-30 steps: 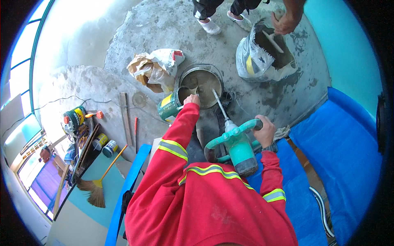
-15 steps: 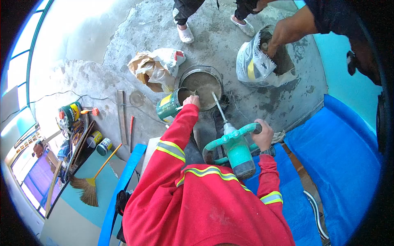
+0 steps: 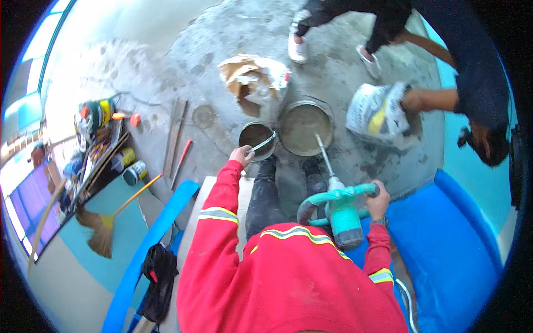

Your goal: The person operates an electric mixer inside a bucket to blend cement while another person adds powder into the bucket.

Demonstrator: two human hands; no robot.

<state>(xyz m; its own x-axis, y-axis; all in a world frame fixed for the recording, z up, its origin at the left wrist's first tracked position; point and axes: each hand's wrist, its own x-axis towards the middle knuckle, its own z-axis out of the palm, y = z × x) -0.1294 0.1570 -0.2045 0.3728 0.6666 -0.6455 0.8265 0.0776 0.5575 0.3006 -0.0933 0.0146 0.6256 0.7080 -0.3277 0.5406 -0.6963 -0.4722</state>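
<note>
My left hand is closed at the near end of the pale handle of a small bucket, which stands upright with some grey-brown material inside. To its right is a wider round tub of grey-brown wet mix. My right hand is wrapped round the right grip of a green power mixer. The mixer's metal shaft slants down into the tub, where the mix hides its lower end.
A torn paper bag lies behind the buckets. At the right, a co-worker's arm reaches into a white sack. Blue sheeting covers the floor near my right side; a broom and red-handled tool lie left.
The small bucket has gone from tilted toward the tub to upright, and my left hand has drawn back left. The view has shifted. The co-worker's arm reaches deeper into the sack.
</note>
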